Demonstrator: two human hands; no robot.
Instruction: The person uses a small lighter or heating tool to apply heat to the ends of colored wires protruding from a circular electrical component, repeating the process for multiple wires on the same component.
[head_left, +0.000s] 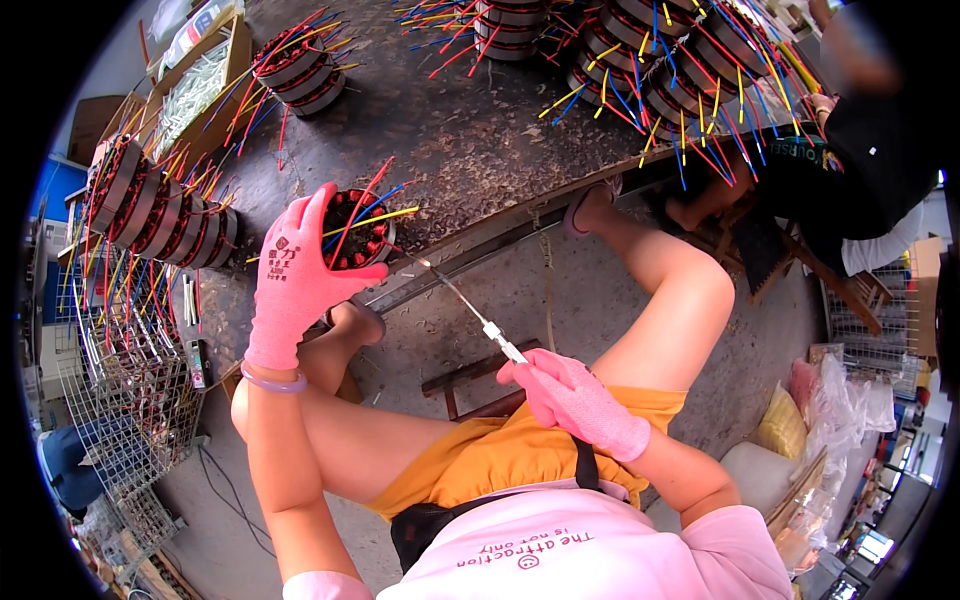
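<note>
My left hand (300, 265), in a pink glove, grips a motor stator (380, 238) near the table's front edge. Its fingers lie along the stator's left side and the thumb stretches below. Red, blue and yellow wires (375, 213) stick out of the stator's open end. My right hand (585, 405), also gloved in pink, is closed round a slim tool (500, 338) with a white handle and a long thin shaft. The shaft's tip reaches up to the stator's lower right rim; whether it touches is too fine to tell.
Stacked stators (160, 215) stand at the left, another (300, 75) farther back, and several more (660, 70) at the far right. A box of white sleeves (195, 90) sits back left. Wire racks (130, 400) stand left of the table (470, 160). Another person (850, 160) sits at right.
</note>
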